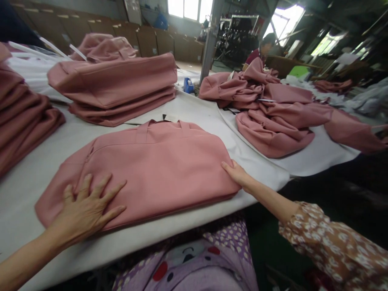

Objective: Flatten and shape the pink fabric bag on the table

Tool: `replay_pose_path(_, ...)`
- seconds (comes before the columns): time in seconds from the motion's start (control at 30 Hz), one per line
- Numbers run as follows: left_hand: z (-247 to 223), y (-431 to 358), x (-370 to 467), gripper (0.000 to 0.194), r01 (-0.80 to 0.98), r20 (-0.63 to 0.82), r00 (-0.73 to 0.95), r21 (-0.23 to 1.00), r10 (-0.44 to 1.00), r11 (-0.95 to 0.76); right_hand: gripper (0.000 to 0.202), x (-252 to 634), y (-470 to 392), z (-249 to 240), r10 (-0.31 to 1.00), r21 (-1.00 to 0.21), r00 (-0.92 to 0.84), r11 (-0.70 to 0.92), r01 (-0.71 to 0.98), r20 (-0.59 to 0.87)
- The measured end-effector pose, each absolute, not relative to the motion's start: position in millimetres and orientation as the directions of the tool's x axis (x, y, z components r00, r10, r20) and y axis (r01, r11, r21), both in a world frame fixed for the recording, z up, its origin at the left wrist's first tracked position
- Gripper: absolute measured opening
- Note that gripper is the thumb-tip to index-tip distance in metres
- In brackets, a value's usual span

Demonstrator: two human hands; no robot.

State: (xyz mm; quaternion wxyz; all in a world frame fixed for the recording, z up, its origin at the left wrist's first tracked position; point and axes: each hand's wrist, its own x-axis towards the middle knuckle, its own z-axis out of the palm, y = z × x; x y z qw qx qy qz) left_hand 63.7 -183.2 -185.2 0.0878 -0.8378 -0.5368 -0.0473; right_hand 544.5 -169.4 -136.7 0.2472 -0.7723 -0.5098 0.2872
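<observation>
Both hands (87, 206) press flat a smooth pink bag (151, 165) with handles.

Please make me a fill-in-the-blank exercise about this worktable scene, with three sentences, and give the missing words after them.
1. The left hand lies flat on the pink ____.
2. The right hand touches the bag's right ____.
3. The small tape dispenser behind the stack of bags is ____ in colour.

Missing words: bag; end; blue
</observation>
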Motion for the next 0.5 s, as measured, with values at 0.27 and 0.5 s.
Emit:
replay_pose_path(0.27, -196, -180, 49, 0.049, 0.918, 0.301, 0.367, 0.038, 0.880, -0.395, 0.068, 527, -188, -167, 0.912, -0.599, 0.411, -0.336, 0.727, -0.013)
replay_pose_path(0.5, -177, -165, 49, 0.082, 0.830, 0.336, -0.507, 0.440, 0.794, 0.344, 0.073, 526, -165, -166, 0.925, -0.535, 0.380, -0.321, 0.782, 0.000)
